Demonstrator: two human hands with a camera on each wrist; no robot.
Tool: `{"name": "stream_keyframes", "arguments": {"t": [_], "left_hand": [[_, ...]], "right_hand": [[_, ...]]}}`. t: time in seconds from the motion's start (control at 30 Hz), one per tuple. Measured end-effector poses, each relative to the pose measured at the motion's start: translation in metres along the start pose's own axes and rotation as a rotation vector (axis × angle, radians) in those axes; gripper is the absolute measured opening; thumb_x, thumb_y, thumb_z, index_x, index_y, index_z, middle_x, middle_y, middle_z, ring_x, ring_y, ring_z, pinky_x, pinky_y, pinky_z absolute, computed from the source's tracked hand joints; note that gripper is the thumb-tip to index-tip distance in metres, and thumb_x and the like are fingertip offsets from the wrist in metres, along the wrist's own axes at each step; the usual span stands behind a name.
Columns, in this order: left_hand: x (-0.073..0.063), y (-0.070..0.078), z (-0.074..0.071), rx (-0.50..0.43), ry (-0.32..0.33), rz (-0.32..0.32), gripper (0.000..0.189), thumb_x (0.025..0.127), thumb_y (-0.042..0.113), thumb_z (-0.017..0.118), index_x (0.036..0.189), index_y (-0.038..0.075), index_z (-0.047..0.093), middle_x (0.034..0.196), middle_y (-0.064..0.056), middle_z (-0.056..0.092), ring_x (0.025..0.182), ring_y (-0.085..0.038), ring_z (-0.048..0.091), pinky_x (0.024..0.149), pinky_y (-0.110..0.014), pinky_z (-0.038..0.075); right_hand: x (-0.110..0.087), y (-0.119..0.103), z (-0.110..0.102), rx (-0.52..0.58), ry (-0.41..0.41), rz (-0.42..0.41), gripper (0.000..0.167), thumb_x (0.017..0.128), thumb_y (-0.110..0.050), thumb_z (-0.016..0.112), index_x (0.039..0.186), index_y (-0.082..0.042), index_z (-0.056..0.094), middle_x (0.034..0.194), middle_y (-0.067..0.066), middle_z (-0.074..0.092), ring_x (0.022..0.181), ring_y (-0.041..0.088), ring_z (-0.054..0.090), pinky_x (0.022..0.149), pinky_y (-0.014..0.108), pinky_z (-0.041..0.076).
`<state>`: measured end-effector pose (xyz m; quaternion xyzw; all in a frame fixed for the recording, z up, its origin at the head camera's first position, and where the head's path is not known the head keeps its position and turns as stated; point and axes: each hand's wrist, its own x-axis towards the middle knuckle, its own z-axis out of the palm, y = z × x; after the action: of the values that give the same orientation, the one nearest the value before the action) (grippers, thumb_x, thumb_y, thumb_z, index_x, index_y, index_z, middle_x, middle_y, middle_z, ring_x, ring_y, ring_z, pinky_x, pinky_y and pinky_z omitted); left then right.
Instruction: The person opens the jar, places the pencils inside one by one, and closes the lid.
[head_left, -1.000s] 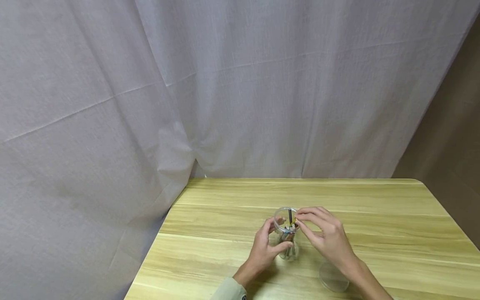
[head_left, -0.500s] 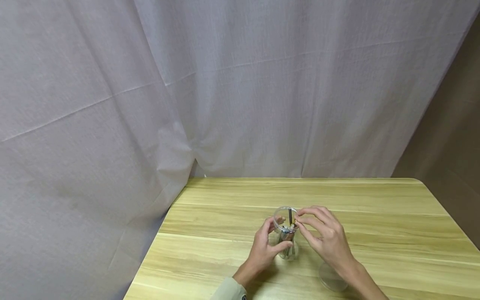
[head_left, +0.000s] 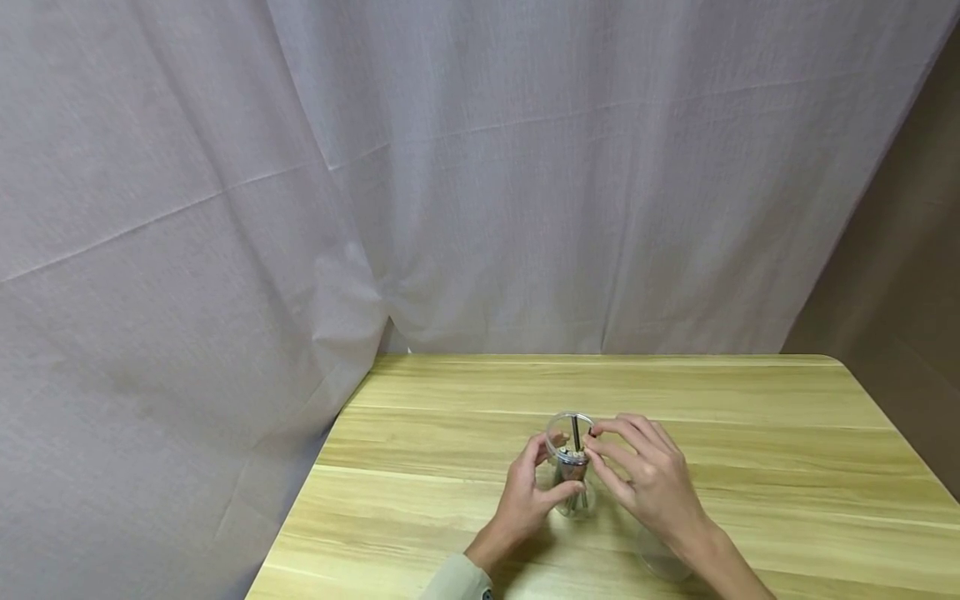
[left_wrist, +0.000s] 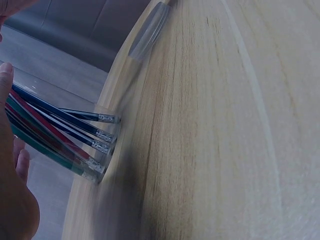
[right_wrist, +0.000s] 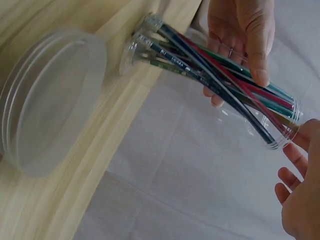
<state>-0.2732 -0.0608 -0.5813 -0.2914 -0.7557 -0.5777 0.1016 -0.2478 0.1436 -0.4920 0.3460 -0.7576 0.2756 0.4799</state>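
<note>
A clear jar stands upright on the table, with several pencils in dark blue, red and green leaning inside it. Their eraser ends are at the bottom, as the left wrist view shows. My left hand grips the jar's side, thumb in front and fingers round the back. At the mouth, my right hand pinches the top of an olive-brown pencil between thumb and fingers, close to the rim. The fingertips partly hide that end.
A round clear lid lies on the wood-grain table, under the right forearm in the head view. Grey curtains hang behind and to the left of the table.
The right fingertips have shifted slightly left over the jar's mouth, and the pencil tops there have moved a little. The left hand keeps its grip on the jar.
</note>
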Motion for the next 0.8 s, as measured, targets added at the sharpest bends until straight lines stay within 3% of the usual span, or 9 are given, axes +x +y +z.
{"name": "stream_keyframes", "arguments": {"t": [0.1, 0.37, 0.6, 0.8], "left_hand": [[0.000, 0.000, 0.000, 0.002, 0.000, 0.016, 0.073, 0.090, 0.016, 0.087, 0.148, -0.003, 0.047, 0.146, -0.017, 0.061, 0.132, -0.029, 0.062, 0.114, -0.045, 0.049], [0.000, 0.002, 0.000, -0.004, 0.001, 0.010, 0.072, 0.090, 0.016, 0.087, 0.148, -0.002, 0.048, 0.146, -0.015, 0.062, 0.132, -0.030, 0.062, 0.114, -0.045, 0.049], [-0.002, 0.003, 0.000, -0.010, -0.010, -0.020, 0.072, 0.090, 0.017, 0.088, 0.148, 0.001, 0.048, 0.147, -0.012, 0.061, 0.134, -0.028, 0.060, 0.116, -0.045, 0.047], [-0.001, 0.004, 0.000, -0.016, -0.007, -0.025, 0.072, 0.090, 0.017, 0.088, 0.148, 0.002, 0.049, 0.148, -0.014, 0.061, 0.133, -0.026, 0.061, 0.115, -0.047, 0.047]], "right_hand": [[-0.001, 0.000, -0.001, -0.044, -0.025, -0.021, 0.042, 0.110, -0.036, 0.055, 0.096, -0.008, 0.083, 0.105, 0.008, 0.076, 0.095, 0.031, 0.068, 0.085, 0.043, 0.051], [-0.006, 0.002, -0.003, -0.074, -0.054, -0.050, 0.040, 0.107, -0.032, 0.052, 0.104, -0.007, 0.083, 0.112, 0.012, 0.076, 0.100, 0.035, 0.067, 0.091, 0.047, 0.050], [-0.011, 0.002, -0.005, -0.082, -0.041, -0.036, 0.040, 0.100, -0.028, 0.054, 0.124, -0.006, 0.078, 0.120, 0.014, 0.073, 0.106, 0.037, 0.066, 0.103, 0.037, 0.045], [-0.012, 0.001, -0.005, -0.030, -0.069, -0.047, 0.039, 0.090, -0.017, 0.055, 0.119, -0.011, 0.080, 0.124, 0.016, 0.072, 0.110, 0.038, 0.064, 0.117, 0.026, 0.032]]}}
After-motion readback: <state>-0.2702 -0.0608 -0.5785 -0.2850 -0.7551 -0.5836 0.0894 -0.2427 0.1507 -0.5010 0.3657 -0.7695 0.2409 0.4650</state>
